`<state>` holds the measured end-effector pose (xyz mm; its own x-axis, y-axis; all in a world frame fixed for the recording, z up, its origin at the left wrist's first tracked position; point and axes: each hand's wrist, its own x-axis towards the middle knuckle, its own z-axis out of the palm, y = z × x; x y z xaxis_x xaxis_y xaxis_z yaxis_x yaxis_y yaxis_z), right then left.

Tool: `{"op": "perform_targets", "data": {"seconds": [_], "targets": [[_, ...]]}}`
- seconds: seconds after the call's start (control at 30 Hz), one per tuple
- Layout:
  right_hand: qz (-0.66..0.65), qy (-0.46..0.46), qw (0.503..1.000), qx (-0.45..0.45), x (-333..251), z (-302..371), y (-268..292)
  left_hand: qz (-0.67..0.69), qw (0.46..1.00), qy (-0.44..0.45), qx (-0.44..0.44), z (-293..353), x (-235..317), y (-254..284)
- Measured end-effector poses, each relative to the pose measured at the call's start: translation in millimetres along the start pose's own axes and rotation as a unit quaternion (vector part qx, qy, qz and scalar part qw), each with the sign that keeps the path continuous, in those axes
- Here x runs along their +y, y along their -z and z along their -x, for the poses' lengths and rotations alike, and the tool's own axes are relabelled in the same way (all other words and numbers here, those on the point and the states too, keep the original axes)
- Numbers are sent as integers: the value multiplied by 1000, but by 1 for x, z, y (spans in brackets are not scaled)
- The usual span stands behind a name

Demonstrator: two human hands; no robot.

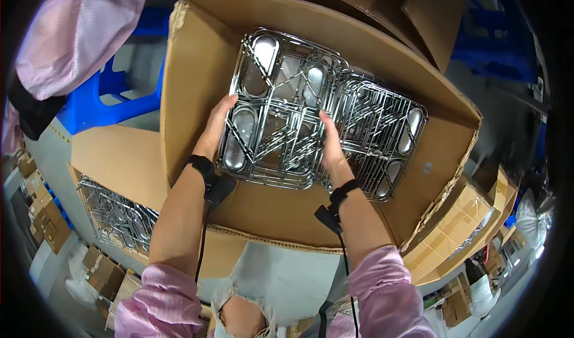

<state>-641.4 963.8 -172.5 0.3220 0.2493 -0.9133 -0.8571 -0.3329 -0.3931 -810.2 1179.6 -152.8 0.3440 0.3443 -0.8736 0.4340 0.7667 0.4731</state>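
Note:
A stack of shiny metal wire racks (275, 108) with oval plates in it sits inside a large open cardboard box (203, 57). My left hand (215, 126) grips the stack's left side, its fingers mostly hidden behind the wires. On the stack's right side, my right hand (330, 141) presses in between it and a second stack of wire racks (382, 135), thumb on top. The two stacks stand close together, and I cannot tell whether they touch. Each wrist wears a black strap with a small module and a cable.
More wire racks (116, 212) fill another cardboard box at the lower left. A taped carton (457, 221) stands against the right side. Blue plastic stools (89, 108) are at the upper left and upper right. Another person's pink sleeve (81, 39) shows at the upper left.

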Motion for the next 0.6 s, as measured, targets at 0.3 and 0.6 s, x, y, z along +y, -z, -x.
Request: {"op": "perform_targets", "data": {"seconds": [0.3,0.6], "targets": [[83,149,985,8,57,-51,-2,-306,930,-133,154,-38,-41,5],[427,159,888,-70,14,192,39,-422,899,-77,87,147,-24,-66]]}}
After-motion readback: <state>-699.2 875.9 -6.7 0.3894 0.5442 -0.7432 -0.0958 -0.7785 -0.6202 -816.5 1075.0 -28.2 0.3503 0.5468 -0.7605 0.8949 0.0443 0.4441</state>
